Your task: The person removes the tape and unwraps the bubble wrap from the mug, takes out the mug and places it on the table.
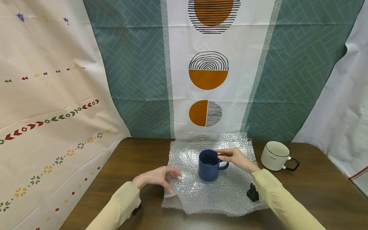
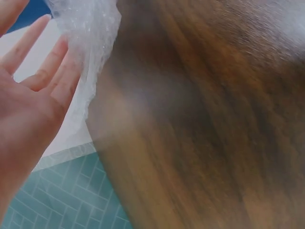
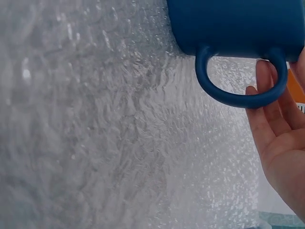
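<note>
A dark blue mug stands upright on a sheet of clear bubble wrap. Its handle points right. My right hand holds the mug by its rim on the handle side, with thumb and fingers at the upper edge. In the right wrist view, the fingers show behind the handle. My left hand is at the left edge of the wrap, fingers spread and loosely bent. The left wrist view shows its fingers overlapping the wrap's edge.
A white mug with a black rim and handle stands on the brown wooden table, right of the wrap. Behind the table hangs a patterned cloth. A cream cloth borders the left side and a pale cloth the right.
</note>
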`<state>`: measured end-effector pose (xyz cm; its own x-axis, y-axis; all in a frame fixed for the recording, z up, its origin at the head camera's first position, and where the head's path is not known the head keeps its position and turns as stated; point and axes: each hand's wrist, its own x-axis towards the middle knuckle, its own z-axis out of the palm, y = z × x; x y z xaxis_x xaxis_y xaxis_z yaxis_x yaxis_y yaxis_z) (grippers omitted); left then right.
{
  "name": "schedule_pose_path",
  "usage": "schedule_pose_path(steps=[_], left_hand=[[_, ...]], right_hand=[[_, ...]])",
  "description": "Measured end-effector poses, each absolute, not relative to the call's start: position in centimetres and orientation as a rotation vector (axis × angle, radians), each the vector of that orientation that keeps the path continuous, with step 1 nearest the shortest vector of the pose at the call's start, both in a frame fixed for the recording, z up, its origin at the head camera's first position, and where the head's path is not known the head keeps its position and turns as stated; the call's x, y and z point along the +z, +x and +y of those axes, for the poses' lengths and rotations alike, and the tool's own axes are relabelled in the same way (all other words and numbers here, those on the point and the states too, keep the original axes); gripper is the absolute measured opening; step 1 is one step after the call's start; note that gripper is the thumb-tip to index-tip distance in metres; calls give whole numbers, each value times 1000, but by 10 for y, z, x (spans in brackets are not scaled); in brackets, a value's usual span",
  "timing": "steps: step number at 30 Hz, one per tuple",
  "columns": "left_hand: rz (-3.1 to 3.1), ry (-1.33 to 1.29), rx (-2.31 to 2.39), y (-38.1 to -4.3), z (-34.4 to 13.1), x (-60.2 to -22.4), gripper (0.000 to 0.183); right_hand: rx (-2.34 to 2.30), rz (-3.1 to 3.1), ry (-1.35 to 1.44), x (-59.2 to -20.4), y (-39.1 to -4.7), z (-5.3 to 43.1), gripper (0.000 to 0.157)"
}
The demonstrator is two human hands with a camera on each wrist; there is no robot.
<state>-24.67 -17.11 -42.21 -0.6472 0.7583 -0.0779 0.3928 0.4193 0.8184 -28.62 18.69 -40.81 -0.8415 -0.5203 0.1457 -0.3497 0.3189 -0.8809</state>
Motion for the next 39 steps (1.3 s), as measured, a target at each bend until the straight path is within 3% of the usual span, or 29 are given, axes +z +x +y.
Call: schedule_pose_path(steps=[10,25,39], left_hand=[[2234,936,1099,-242,-177,-429,66],[2192,940,1120,-244,-183,-434,62],[2183,962,1132,-245,-184,-435,56]], right_hand=[[-1643,2484,-602,-420,-279,185,42],[-1720,2429,-524,-430,-275,185,34],[-1792,2256,-452,-438,-277,185,43]])
